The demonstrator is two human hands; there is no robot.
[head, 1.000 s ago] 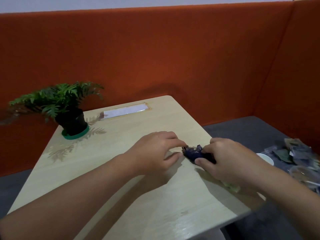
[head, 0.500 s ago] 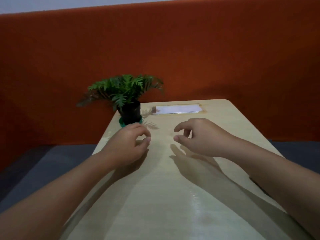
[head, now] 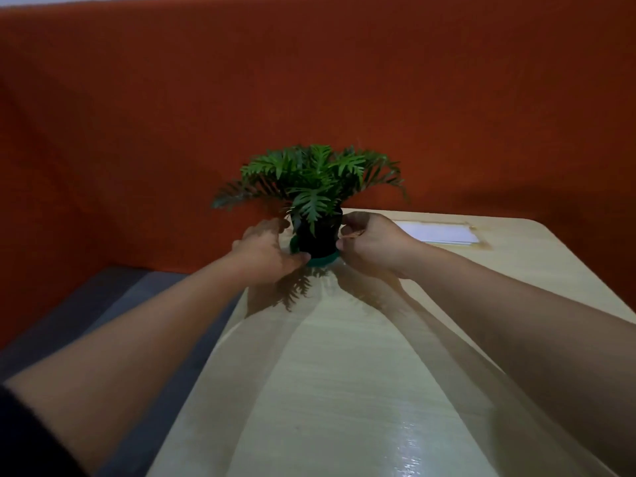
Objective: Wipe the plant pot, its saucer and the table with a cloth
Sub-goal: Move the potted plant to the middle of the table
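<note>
Left hand [head: 265,251] fingers curled on left of black plant pot [head: 316,237] | right hand [head: 370,244] gripping right side | green saucer [head: 321,260] beneath | table [head: 344,373] far-left corner

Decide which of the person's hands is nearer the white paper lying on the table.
Right. The right hand is at the pot's right side, on the side where the white paper lies; the left hand is across the pot, farther away.

1. The pot [head: 316,239] is black, its plant [head: 311,177] deep green.
2. Under the pot, the saucer [head: 321,260] is green.
3. The table [head: 361,356] is pale wood-grain.
4. Behind the pot, the backrest [head: 309,91] is orange-red.
5. Right of the pot, the paper [head: 438,232] is white.
</note>
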